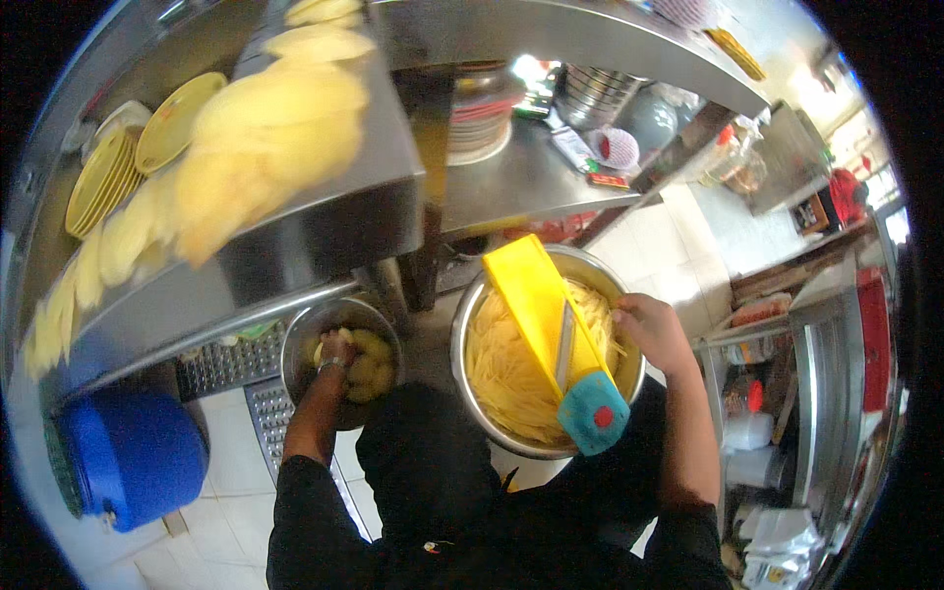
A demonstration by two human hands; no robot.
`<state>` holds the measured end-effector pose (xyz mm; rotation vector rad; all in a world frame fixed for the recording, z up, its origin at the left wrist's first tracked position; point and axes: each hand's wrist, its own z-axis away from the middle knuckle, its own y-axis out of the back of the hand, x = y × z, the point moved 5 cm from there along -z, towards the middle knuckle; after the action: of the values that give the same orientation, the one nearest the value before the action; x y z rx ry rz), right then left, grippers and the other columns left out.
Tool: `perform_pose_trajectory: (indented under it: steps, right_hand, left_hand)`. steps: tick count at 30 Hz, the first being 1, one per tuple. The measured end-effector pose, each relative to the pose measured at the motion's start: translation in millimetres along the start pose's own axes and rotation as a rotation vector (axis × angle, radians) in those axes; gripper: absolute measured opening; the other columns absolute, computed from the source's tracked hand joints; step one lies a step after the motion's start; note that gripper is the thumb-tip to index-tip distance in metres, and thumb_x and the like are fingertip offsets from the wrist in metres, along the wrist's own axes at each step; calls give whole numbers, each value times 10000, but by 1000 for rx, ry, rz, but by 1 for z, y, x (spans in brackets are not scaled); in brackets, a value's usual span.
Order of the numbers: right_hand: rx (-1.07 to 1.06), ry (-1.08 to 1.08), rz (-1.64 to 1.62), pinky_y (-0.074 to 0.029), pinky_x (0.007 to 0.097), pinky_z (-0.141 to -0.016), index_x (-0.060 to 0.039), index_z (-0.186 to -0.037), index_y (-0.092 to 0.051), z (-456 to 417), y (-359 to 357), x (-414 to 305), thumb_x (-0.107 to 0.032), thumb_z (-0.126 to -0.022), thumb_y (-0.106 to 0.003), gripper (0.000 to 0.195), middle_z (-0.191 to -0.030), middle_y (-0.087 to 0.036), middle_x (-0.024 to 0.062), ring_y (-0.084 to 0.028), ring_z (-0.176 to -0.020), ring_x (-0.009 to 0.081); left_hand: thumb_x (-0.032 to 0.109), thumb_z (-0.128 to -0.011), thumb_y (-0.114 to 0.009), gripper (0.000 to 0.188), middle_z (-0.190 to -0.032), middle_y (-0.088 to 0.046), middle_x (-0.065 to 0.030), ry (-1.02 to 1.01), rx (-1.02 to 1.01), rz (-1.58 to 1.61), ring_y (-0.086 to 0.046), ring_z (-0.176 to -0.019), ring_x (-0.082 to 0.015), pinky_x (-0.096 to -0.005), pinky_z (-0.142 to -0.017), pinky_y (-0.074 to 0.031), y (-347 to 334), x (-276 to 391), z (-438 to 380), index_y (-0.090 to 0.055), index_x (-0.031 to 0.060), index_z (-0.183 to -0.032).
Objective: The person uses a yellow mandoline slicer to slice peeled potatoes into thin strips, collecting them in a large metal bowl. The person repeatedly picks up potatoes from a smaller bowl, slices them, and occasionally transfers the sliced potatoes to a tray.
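Observation:
My left hand (pixel 338 348) is down inside a metal pot (pixel 291 383) at the left, with its fingers around a peeled pale-yellow potato (pixel 319 354). More peeled potatoes (pixel 369 375) lie in that pot. In front of me a large steel bowl (pixel 463 402) holds a heap of thin potato strips (pixel 501 369). A yellow slicer (pixel 527 295) with a slanted metal blade and a blue-green end piece (pixel 590 413) lies across the bowl. My right hand (pixel 649 328) is at the bowl's right rim, fingertips close to the strips; whether it pinches any cannot be told.
Thin pale-yellow slices (pixel 273 125) are spread along a steel counter (pixel 317 228) at the upper left, beside yellow plates (pixel 107 184). A steel shelf (pixel 509 192) carries stacked plates. A blue barrel (pixel 140 457) stands at the lower left, near metal drain grates (pixel 243 361). Shelving (pixel 804 369) is at the right.

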<state>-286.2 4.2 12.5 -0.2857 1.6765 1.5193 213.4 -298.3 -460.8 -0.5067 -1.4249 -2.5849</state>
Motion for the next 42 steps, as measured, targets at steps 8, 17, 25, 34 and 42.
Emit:
perform_pose_trajectory:
  steps: [8, 17, 25, 34, 42]
  right_hand:
    - [-2, -23, -18, -532, 291, -716, 59, -1095, -702, 10, 0, -7, -163, -956, -743, 265, -879, -702, 53, -621, -773, 106]
    - [-122, 163, 104, -574, 395, -809, -9, -1180, -698, 90, 3, -30, -247, -832, -826, 441, -1038, -715, 157, -706, -885, 286]
    - [-314, 273, 590, -546, 472, -950, -118, -1363, -631, 121, -27, -42, -334, -746, -865, 694, -1210, -625, 202, -658, -1081, 412]
    - [-305, 358, 647, -585, 464, -868, -98, -1387, -597, 135, -38, -37, -319, -763, -834, 703, -1194, -619, 189, -677, -1005, 395]
    - [-228, 54, -641, -513, 384, -1006, -49, -1498, -493, 102, 18, -14, -44, -842, -787, 719, -1332, -638, 88, -631, -1159, 219]
  left_hand:
    - [377, -838, -804, 662, -1175, -704, -250, 86, 16, -56, -671, -1136, -396, -474, -978, -543, 19, -10, 25, -580, -22, -1317]
    - [304, -847, -847, 609, -1181, -705, -149, -292, 292, 686, -688, -1047, -236, -363, -930, -557, 197, 104, 206, -577, 6, -1305]
    - [137, -972, -733, 428, -1174, -688, -41, -664, -83, 1253, -666, -1045, -144, -303, -911, -552, 271, 292, 380, -578, 26, -1355]
    - [123, -957, -750, 532, -1325, -623, -34, -659, -516, 1462, -614, -1222, -179, -354, -1021, -544, 198, 409, 366, -515, 71, -1432]
    - [123, -949, -761, 601, -1300, -624, -24, -580, -623, 1379, -626, -1137, -150, -304, -932, -550, 151, 397, 360, -497, 116, -1488]
